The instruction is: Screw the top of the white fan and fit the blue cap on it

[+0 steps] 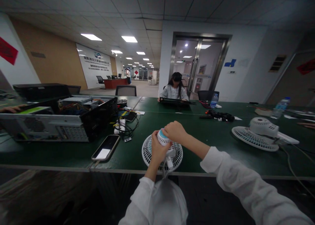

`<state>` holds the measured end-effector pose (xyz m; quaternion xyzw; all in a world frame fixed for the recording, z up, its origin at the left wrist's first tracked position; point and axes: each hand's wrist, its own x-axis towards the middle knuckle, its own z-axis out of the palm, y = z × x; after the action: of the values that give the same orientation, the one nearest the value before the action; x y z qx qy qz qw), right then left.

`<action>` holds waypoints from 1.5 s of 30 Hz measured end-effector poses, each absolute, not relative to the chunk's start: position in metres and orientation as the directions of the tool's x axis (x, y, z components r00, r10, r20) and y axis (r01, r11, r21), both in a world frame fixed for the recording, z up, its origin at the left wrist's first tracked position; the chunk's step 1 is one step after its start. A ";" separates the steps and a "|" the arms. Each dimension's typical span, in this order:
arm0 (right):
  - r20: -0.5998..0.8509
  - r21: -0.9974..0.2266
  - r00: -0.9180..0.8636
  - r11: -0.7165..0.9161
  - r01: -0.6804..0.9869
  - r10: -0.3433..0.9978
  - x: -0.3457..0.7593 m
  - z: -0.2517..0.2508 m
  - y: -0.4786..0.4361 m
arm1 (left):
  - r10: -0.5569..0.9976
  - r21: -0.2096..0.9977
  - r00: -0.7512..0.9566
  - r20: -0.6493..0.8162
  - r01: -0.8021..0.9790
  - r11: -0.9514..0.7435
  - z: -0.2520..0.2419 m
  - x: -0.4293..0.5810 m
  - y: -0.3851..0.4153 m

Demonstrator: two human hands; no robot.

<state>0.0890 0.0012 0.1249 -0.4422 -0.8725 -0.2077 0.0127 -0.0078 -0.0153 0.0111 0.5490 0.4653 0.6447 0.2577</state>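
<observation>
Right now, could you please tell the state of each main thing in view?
Near fan: cage down, gripped by left hand, right hand at its top
Other fan: cage down, untouched
Computer case: open, insides showing
Front phone: screen up
Middle bottle: upright
Ceiling lights: on

Head-worn view, facing forward, slightly down, across close green table (pixel 216 133)

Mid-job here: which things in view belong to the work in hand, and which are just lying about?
In hand, it seems:
white fan
its blue-topped housing, held by the left hand, right hand at the top

Lying about:
smartphone
second white fan
rightmost water bottle
open computer case, though another person's hand is at it
</observation>
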 end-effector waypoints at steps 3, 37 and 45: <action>0.237 0.301 -0.541 0.469 0.830 0.807 0.088 0.126 -0.004 | 0.844 0.883 -0.260 0.468 0.171 -0.437 0.011 -0.008 -0.015; 0.019 0.193 -0.719 0.703 0.684 0.695 0.108 0.153 0.007 | 0.852 0.886 -0.244 0.463 0.133 -0.444 0.011 -0.009 -0.017; 0.157 0.264 -0.527 0.479 0.837 0.835 0.090 0.133 -0.011 | 0.848 0.882 -0.241 0.472 0.148 -0.448 0.010 -0.010 -0.016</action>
<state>0.0902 -0.0109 0.1325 -0.4861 -0.8599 -0.1556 0.0034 -0.0102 -0.0165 0.0099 0.5535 0.4500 0.6463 0.2708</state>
